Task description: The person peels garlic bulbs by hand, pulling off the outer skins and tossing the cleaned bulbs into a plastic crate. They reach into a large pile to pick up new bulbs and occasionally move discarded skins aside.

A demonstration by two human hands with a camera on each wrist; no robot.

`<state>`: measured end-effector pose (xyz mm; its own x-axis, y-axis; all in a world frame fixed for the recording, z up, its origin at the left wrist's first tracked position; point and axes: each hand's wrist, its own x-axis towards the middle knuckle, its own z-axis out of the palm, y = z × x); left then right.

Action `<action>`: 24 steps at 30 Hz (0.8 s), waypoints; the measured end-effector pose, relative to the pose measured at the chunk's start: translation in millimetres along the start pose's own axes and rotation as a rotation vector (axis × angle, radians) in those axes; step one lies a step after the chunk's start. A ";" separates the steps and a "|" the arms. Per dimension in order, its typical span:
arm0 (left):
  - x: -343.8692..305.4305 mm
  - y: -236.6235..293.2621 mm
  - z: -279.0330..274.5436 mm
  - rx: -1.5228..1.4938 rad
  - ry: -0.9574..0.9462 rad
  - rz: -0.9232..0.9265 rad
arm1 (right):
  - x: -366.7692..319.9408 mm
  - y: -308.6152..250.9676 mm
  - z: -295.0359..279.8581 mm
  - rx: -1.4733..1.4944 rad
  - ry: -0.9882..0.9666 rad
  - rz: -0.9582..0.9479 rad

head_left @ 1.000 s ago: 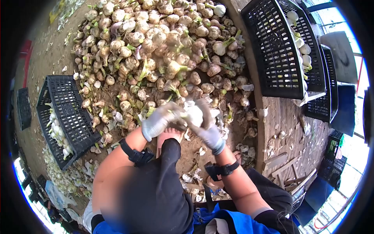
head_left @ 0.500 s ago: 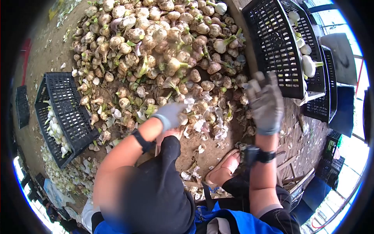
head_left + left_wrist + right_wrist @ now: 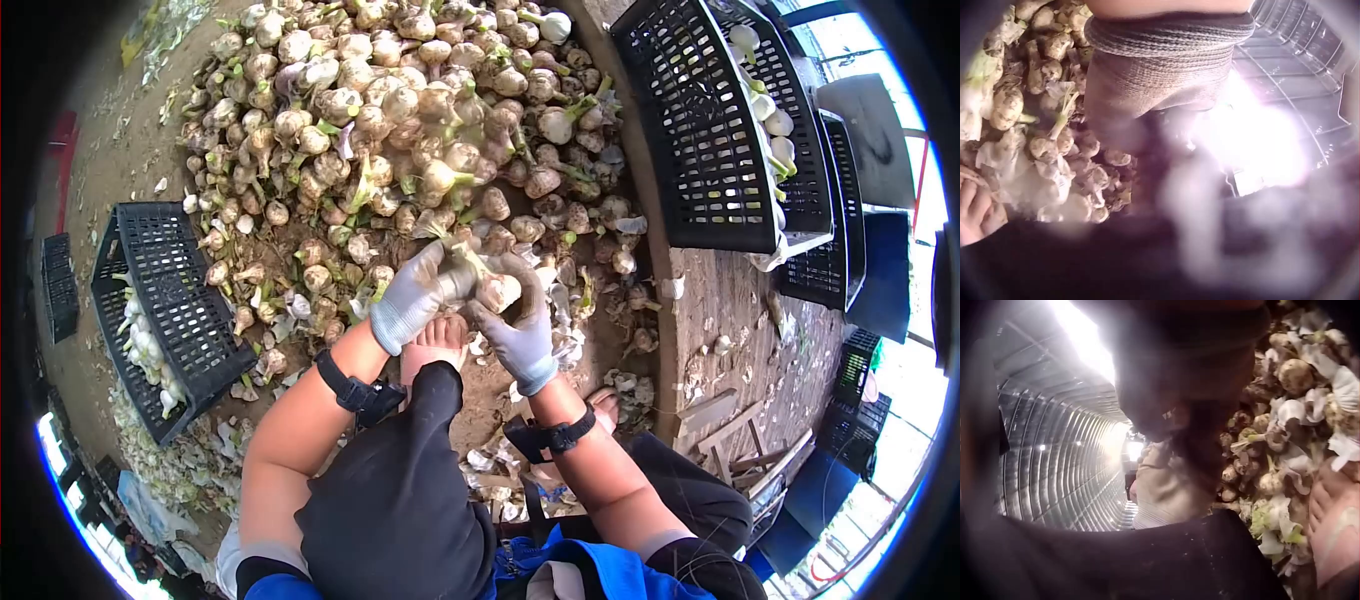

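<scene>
Garlic bulb (image 3: 499,293) sits in right hand's (image 3: 522,338) curled grip, at its 11 o'clock; stem axis points toward 11. Left hand (image 3: 416,294) close at bulb's 9, pinch unclear. Garlic pile (image 3: 385,125) toward 11.

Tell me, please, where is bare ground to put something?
In the head view, mostly bare: ground between the feet; strip left of the garlic pile, above the left crate. Crowded: the pile, the scraps below that crate.
</scene>
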<state>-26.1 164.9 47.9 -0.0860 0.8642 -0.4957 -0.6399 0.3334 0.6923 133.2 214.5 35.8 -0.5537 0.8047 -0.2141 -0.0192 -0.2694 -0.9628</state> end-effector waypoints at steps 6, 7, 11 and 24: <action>-1.2 21.5 14.4 0.147 0.057 0.120 | 19.6 -16.6 2.5 -0.622 0.043 -0.577; -2.7 22.7 15.1 0.146 0.059 0.119 | 21.8 -15.0 0.8 -0.693 0.068 -0.674; -6.9 23.0 19.4 0.159 0.072 0.224 | 22.3 -19.9 -2.1 -0.657 0.073 -0.630; -17.0 25.0 22.6 0.321 -0.179 0.227 | 12.2 -31.5 -18.0 -0.042 -0.180 0.069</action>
<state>-23.4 167.1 85.4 -0.0458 0.9715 -0.2326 -0.3475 0.2028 0.9155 142.0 242.3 60.6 -0.6923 0.6767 -0.2506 0.0563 -0.2955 -0.9537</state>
